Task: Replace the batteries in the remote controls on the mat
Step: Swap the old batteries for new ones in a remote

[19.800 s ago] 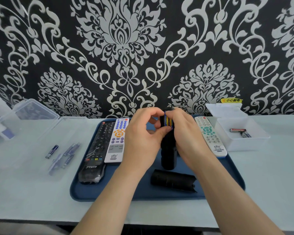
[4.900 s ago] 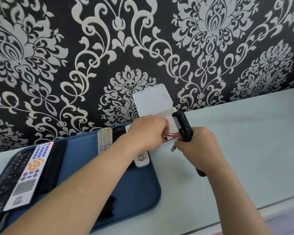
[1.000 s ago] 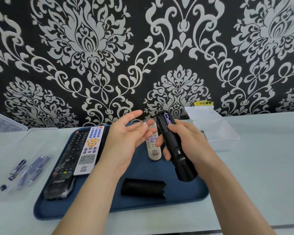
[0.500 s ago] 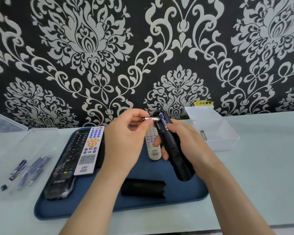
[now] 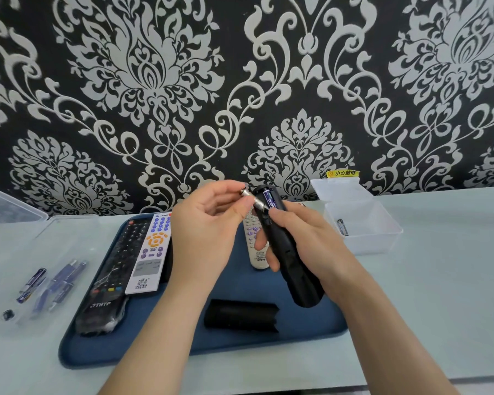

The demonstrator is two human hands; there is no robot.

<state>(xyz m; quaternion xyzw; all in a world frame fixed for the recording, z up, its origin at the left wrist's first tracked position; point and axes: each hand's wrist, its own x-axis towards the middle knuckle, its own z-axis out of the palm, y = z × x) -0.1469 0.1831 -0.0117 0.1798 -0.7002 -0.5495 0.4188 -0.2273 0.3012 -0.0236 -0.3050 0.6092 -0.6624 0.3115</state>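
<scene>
While the left hand [image 5: 208, 223] pinches a battery [image 5: 255, 203] at the open bay of the black remote [image 5: 294, 269], gripped tilted above the mat [image 5: 311, 323] by the right hand [image 5: 305, 240], a skewed or reversed push could pop it loose onto the desk [image 5: 439, 295].

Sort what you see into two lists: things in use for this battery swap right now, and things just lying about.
In use: left hand pinching a loose battery; right hand gripping the black remote; seated battery in its bay; battery cover on the mat; spare batteries.
Lying about: white remote; grey remote; JTHTF remote; yellow sticker.
</scene>
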